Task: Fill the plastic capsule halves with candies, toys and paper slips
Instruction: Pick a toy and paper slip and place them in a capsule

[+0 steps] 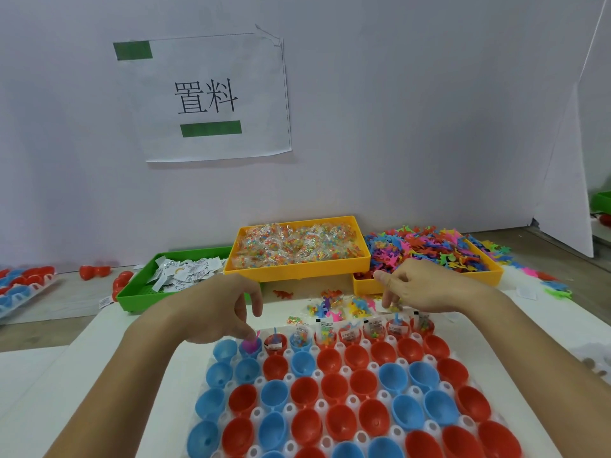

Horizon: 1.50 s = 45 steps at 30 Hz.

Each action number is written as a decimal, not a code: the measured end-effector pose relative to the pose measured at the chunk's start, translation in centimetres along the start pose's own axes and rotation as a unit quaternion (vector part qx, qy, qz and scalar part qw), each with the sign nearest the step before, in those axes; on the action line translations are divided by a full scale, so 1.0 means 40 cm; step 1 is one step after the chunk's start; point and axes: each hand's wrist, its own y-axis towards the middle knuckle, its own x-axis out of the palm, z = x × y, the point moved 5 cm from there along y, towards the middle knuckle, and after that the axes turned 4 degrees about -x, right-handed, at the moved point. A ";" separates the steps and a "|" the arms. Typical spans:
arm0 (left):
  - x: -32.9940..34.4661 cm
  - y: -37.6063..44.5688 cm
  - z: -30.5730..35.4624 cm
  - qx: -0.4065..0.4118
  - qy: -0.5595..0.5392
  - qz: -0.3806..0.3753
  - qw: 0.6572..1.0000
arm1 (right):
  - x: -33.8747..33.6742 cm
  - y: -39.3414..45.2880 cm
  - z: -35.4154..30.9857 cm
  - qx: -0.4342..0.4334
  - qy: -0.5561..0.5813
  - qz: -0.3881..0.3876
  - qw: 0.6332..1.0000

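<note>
A white tray [334, 375] of red and blue capsule halves lies lengthwise away from the person, only its far row filled. Behind it sit bins of paper slips [185, 271], candy packets [297, 246] and toys [429, 249]. The left hand [228, 309] pinches a pink toy [250, 344] into the far-left blue half [250, 350]. The right hand [420, 285], fingers curled, reaches into loose pieces [344, 307] just beyond the tray; whether it holds anything cannot be told. The empty corner half [224, 350] is nearest the left hand.

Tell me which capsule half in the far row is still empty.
The blue half at the left end of the far row. The others in that row already hold something; its neighbour holds a pink toy under the left hand.
</note>
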 end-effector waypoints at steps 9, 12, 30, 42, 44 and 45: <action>-0.021 -0.006 0.009 0.014 0.004 0.044 0.999 | 0.006 0.002 0.005 0.022 0.007 -0.005 1.000; -0.029 -0.007 0.013 0.020 -0.010 0.062 0.998 | -0.012 0.002 0.005 0.003 0.010 0.031 0.999; -0.030 -0.038 0.200 0.202 -0.228 0.216 0.928 | -0.060 -0.074 -0.210 -0.205 0.287 0.047 0.935; -0.044 -0.046 0.205 0.198 -0.236 0.271 0.912 | -0.063 -0.076 -0.212 -0.204 0.326 0.067 0.921; -0.042 -0.047 0.205 0.196 -0.229 0.268 0.915 | -0.063 -0.076 -0.211 -0.205 0.326 0.072 0.920; -0.041 -0.046 0.205 0.195 -0.226 0.265 0.917 | -0.063 -0.075 -0.211 -0.205 0.324 0.076 0.921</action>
